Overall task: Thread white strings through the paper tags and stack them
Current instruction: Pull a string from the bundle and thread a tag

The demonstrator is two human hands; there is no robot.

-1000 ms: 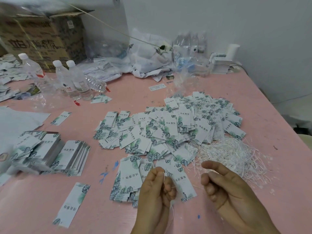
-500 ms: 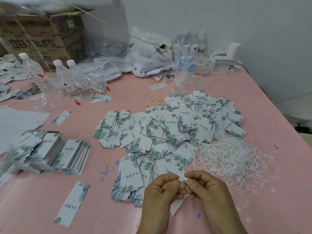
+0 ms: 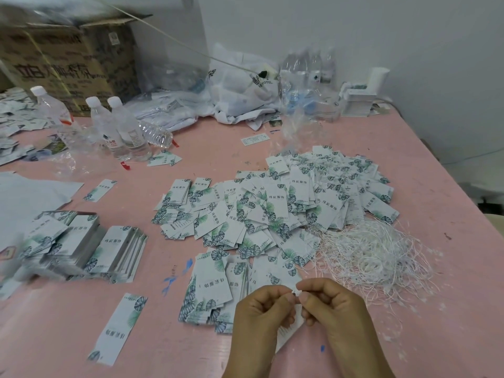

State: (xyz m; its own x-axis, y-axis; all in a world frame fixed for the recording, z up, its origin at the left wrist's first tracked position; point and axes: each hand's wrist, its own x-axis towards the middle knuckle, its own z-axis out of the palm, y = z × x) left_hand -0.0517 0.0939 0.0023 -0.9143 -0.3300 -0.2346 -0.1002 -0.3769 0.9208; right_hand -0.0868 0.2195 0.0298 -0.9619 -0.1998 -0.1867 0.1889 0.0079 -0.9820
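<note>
My left hand [image 3: 263,309] and my right hand [image 3: 331,304] meet fingertip to fingertip near the front edge. Between them they pinch a white string end [image 3: 295,291] at the top of a paper tag [image 3: 289,332] that hangs below the fingers, mostly hidden. A wide heap of leaf-printed tags [image 3: 272,208] spreads across the middle of the pink table [image 3: 169,336]. A tangle of white strings [image 3: 373,255] lies to the right of my hands. A small fanned stack of tags [image 3: 212,287] lies just left of my left hand.
Neat tag stacks [image 3: 81,244] sit at the left, a single tag [image 3: 120,326] in front of them. Water bottles [image 3: 120,126], a cardboard box [image 3: 68,61] and plastic bags [image 3: 245,85] line the back. The table's right edge runs diagonally past the strings.
My right hand came in from the right and closed against my left hand's fingertips. Both hands now pinch the string at the tag, slightly lower and closer to me.
</note>
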